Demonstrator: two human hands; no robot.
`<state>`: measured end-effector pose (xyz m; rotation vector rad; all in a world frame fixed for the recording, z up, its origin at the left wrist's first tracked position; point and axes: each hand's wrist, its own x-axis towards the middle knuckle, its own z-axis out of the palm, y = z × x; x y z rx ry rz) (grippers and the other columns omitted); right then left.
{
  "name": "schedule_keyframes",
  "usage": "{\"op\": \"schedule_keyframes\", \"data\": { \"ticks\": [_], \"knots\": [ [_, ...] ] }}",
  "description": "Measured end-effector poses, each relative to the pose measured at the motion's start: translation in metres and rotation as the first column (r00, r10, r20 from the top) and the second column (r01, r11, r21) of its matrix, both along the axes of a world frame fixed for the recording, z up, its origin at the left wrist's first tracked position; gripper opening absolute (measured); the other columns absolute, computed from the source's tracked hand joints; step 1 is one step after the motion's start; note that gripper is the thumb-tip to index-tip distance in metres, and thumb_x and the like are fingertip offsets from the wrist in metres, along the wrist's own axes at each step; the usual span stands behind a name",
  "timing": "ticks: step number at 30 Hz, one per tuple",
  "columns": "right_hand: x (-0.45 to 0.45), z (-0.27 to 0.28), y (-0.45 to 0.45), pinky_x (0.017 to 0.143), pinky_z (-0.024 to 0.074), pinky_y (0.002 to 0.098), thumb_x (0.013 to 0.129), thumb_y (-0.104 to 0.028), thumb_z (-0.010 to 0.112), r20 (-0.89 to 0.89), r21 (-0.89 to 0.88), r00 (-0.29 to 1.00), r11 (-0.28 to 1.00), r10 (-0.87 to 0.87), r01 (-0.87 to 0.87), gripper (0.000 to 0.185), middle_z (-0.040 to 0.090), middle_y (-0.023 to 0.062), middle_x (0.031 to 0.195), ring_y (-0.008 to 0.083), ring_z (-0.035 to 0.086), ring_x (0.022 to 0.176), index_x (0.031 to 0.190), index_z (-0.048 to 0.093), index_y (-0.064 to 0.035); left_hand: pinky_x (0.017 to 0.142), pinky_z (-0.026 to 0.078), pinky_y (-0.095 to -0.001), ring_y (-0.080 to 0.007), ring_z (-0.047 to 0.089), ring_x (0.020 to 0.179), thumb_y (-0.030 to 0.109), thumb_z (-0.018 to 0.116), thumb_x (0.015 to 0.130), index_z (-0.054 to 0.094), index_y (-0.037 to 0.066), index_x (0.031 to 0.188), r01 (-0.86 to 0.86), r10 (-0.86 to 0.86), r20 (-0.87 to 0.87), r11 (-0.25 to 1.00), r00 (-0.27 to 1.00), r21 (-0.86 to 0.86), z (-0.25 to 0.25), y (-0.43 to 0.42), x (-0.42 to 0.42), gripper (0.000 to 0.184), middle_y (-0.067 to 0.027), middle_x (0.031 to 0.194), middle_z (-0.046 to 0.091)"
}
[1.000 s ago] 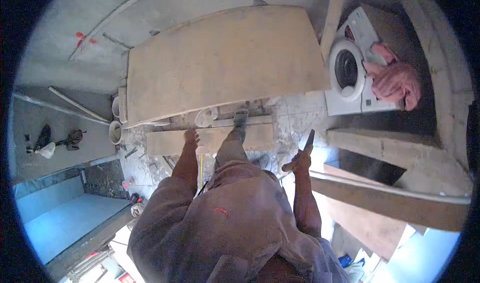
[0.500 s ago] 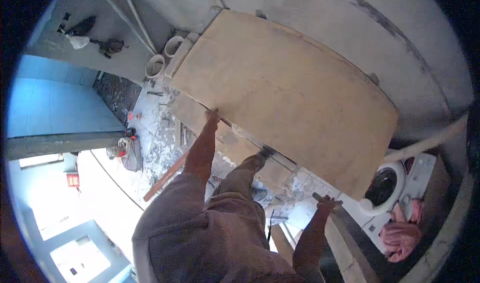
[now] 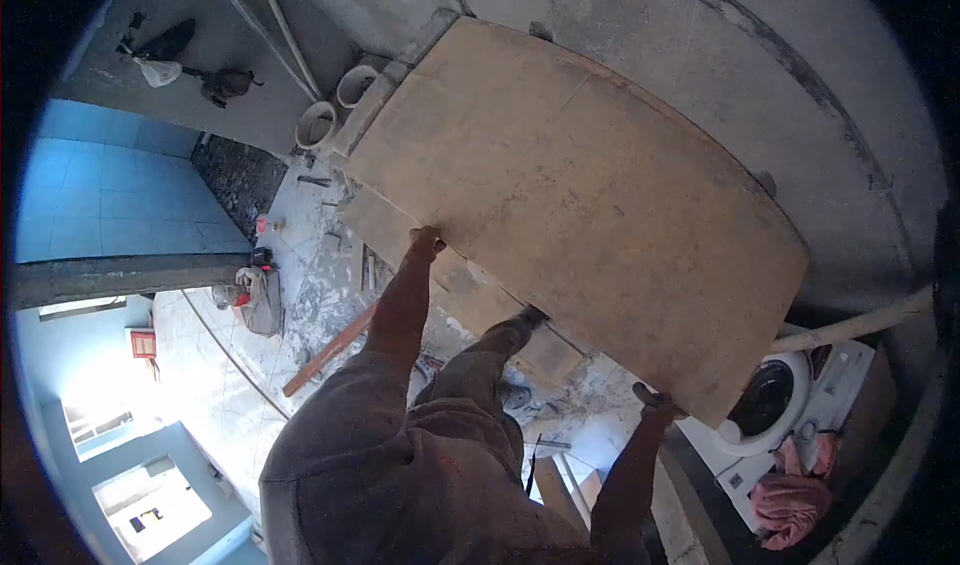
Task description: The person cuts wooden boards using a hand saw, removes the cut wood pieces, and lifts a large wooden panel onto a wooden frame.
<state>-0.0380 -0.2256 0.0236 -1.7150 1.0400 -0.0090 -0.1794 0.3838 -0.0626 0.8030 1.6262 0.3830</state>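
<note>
A large tan board [image 3: 590, 205] slants across the middle of the view. At its near left edge is my left hand [image 3: 427, 238], its fingers curled round that edge. My right hand [image 3: 657, 405] is closed round a dark hand tool [image 3: 645, 393], beside the board's near right corner; the tool is mostly hidden by the fingers. Below the large board lies a narrower board [image 3: 480, 300], partly covered, with my foot [image 3: 530, 315] on it.
A washing machine [image 3: 790, 395] with a pink cloth [image 3: 790, 505] stands at the right. Two buckets [image 3: 317, 125] are at the upper left. A reddish wooden strip [image 3: 330, 350] lies on the dusty floor, left of my legs. A pale pole [image 3: 850, 323] extends at the right.
The view has turned, so the board now slants. My left hand has reached up to the board's edge and closed on it. My right hand, with the tool, has come to the right corner.
</note>
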Motion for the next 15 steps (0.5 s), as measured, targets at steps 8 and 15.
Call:
{"op": "schedule_keyframes", "data": {
  "ticks": [8, 15],
  "knots": [
    [-0.006, 0.005, 0.010, 0.046, 0.0546, 0.0335, 0.076, -0.015, 0.058, 0.176, 0.313, 0.952, 0.931, -0.251, 0.187, 0.053, 0.048, 0.0130, 0.092, 0.0212, 0.053, 0.066, 0.116, 0.023, -0.0153, 0.059, 0.053, -0.0371, -0.0258, 0.058, 0.074, 0.003, 0.056, 0.072, 0.044, -0.002, 0.094, 0.127, -0.122, 0.119, 0.991, 0.985, -0.035, 0.003, -0.002, -0.015, 0.026, -0.0171, 0.089, 0.053],
    [-0.064, -0.197, -0.145, 0.040, 0.0496, 0.0329, 0.080, -0.026, 0.051, 0.151, -0.027, 0.966, 0.978, 0.209, -0.208, 0.036, 0.050, 0.0145, 0.096, 0.0214, 0.056, 0.071, 0.109, 0.040, -0.0081, 0.063, 0.054, -0.0372, -0.0243, 0.059, 0.072, 0.002, 0.053, 0.073, 0.051, -0.002, 0.084, 0.152, -0.144, 0.176, 0.988, 0.974, -0.033, 0.014, -0.016, -0.051, 0.012, -0.0153, 0.081, 0.056]
  ]
}}
